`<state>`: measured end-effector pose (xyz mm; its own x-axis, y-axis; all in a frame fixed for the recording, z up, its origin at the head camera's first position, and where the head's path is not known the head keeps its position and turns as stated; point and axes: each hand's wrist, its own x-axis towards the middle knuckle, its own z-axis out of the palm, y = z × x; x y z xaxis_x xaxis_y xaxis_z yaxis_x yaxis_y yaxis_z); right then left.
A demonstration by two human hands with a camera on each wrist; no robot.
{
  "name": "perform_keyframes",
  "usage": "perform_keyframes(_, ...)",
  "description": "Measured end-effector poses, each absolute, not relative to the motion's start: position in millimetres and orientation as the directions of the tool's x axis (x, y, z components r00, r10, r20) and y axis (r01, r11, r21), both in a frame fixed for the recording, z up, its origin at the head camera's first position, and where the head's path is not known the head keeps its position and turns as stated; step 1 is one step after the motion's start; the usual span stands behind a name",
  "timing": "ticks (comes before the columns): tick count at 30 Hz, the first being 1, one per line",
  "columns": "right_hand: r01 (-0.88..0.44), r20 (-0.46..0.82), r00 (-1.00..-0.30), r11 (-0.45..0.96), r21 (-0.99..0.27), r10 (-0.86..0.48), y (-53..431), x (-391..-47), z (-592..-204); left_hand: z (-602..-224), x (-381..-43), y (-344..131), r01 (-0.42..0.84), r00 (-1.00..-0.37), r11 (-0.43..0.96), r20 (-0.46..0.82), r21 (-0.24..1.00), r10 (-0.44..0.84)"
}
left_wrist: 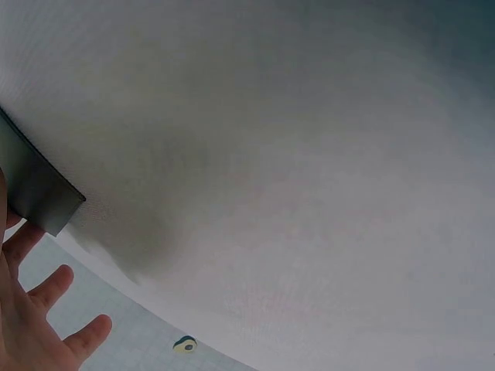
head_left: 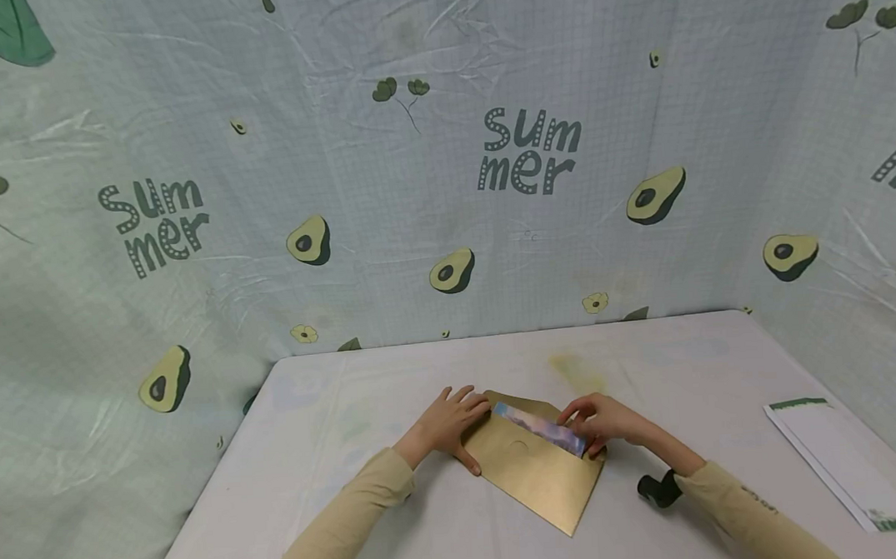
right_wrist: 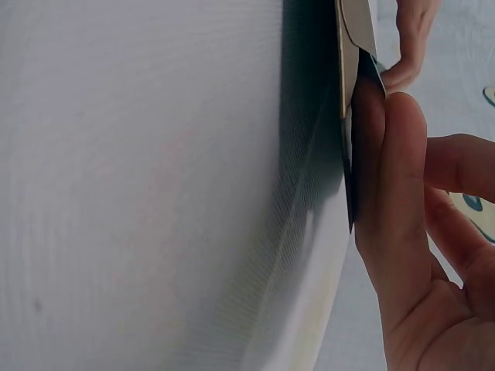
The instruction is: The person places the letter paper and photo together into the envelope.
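Observation:
A gold envelope point(head_left: 535, 467) lies at a slant near the table's middle, its flap point(head_left: 524, 403) opened away from the person. A card with a blue, pink and purple picture point(head_left: 537, 426) sticks out of its mouth as a narrow strip; the rest is hidden inside. The left hand point(head_left: 448, 425) holds the envelope's left corner, thumb along the near edge and fingers spread over the far side. At the card's right end the right hand point(head_left: 603, 420) pinches it with fingertips at the envelope's mouth. In the right wrist view, those fingers point(right_wrist: 394, 170) lie along the envelope's edge.
A white table point(head_left: 305, 452) bears everything. On the right lies a white sheet or board point(head_left: 850, 462) with green ends. A small black object point(head_left: 658, 489) sits at the right sleeve's cuff. Behind hangs a pale cloth point(head_left: 383, 174) printed with avocados and lettering.

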<state>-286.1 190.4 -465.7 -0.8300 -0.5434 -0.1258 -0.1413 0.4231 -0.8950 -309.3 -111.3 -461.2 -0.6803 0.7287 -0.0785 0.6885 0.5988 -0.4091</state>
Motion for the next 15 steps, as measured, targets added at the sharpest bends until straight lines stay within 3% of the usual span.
perform_keyframes(15,-0.126,-0.165,-0.798,0.428,-0.895,-0.58,184.9,-280.5,-470.4,-459.9,-306.7,-111.0,0.686,-0.681,0.597,-0.078,-0.415,0.728)
